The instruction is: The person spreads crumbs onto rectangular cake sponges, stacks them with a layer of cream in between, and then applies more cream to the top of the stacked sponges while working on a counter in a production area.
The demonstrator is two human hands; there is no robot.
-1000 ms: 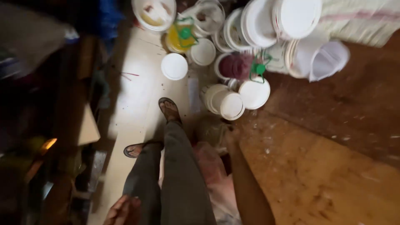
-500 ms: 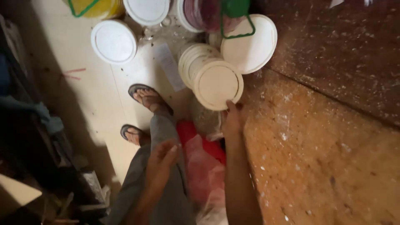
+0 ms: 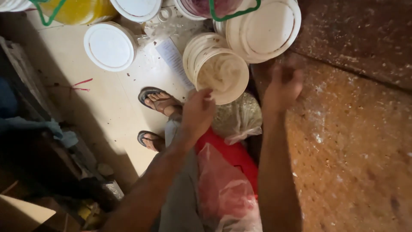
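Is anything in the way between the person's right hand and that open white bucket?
Nothing visible. The right hand hangs blurred beside the open white bucket, with only air between. The left hand already touches its near rim.

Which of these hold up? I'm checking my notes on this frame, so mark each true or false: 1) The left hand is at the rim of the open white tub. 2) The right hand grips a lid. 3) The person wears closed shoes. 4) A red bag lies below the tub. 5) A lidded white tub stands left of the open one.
1) True: the left hand touches the rim of the open white tub.
2) False: the right hand is blurred, raised and seems to hold nothing.
3) False: the feet wear sandals.
4) True: the red bag lies there.
5) True: the lidded white tub stands on the floor.
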